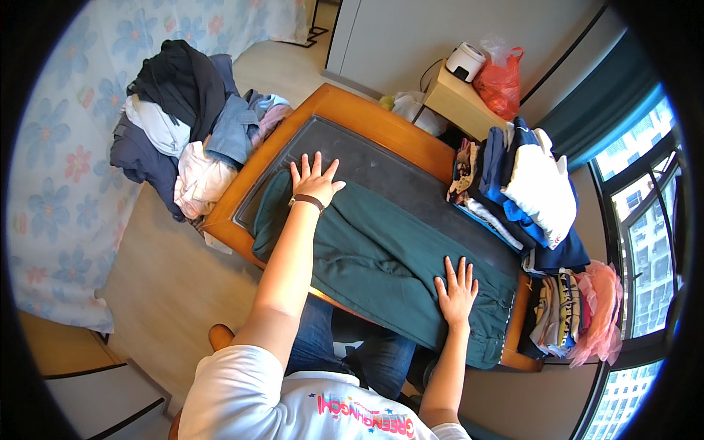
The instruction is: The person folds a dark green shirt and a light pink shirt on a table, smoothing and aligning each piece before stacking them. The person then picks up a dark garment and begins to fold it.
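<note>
A pair of dark green trousers (pixel 379 264) lies lengthwise along the near side of a wooden table (pixel 379 132) with a dark inset top. Its gathered waistband is at the right, and part of the cloth hangs over the near edge. My left hand (pixel 314 179) rests palm down with fingers spread, partly on the leg end of the cloth and partly on the dark top. On the waist end lies my right hand (pixel 457 294), flat, fingers apart. Neither hand grips anything. Wrinkles run through the middle of the cloth.
A heap of loose clothes (pixel 187 121) is piled beyond the table's left end. Stacked folded clothes (pixel 511 192) stand at its right end, beside another stack (pixel 566 313) with pink tulle. A side cabinet (pixel 456 99) behind holds a red plastic bag (pixel 499 82) and a white appliance (pixel 465 61).
</note>
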The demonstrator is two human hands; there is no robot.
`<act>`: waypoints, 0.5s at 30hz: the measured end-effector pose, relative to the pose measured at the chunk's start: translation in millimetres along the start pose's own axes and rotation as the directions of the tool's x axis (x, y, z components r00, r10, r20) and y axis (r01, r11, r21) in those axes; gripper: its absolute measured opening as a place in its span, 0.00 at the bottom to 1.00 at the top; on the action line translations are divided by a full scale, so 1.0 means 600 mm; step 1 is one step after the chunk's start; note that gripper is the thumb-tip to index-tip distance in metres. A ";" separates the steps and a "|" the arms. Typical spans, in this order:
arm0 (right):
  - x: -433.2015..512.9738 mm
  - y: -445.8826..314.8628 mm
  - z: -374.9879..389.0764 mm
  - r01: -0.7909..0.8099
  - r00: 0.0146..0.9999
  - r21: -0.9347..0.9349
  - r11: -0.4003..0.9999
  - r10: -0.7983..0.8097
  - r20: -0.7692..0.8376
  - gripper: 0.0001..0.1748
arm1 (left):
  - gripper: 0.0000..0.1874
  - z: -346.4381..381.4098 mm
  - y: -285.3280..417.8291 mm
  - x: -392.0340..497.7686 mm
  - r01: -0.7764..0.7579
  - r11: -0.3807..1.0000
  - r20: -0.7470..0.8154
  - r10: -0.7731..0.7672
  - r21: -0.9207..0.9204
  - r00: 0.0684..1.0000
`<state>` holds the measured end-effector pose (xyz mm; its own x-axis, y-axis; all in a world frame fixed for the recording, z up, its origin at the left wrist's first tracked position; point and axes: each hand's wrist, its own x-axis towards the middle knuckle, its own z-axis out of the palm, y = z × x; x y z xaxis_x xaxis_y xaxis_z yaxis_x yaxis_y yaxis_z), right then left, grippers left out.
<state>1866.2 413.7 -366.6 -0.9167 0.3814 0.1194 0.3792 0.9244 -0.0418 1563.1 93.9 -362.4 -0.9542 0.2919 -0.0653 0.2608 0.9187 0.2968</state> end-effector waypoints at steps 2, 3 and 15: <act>-0.001 0.001 -0.002 0.013 1.000 0.019 1.000 -0.013 -0.005 0.36 | 0.39 -0.021 0.008 -0.022 0.056 0.998 -0.039 -0.056 0.013 0.998; -0.003 0.001 -0.005 0.012 1.000 0.017 1.000 -0.012 -0.002 0.36 | 0.40 -0.031 0.012 -0.040 0.091 0.996 -0.032 -0.091 0.015 0.995; 0.042 -0.324 -0.013 0.314 0.931 0.279 0.908 -0.237 -0.279 0.35 | 0.35 -0.063 -0.057 -0.163 0.381 0.913 -0.149 -0.401 -0.147 0.904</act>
<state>1770.7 243.7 -347.7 -0.9076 0.1342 0.3977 0.0208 0.9607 -0.2768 1642.2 23.5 -330.3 -0.9889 -0.1442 -0.0366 -0.1471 0.9109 0.3856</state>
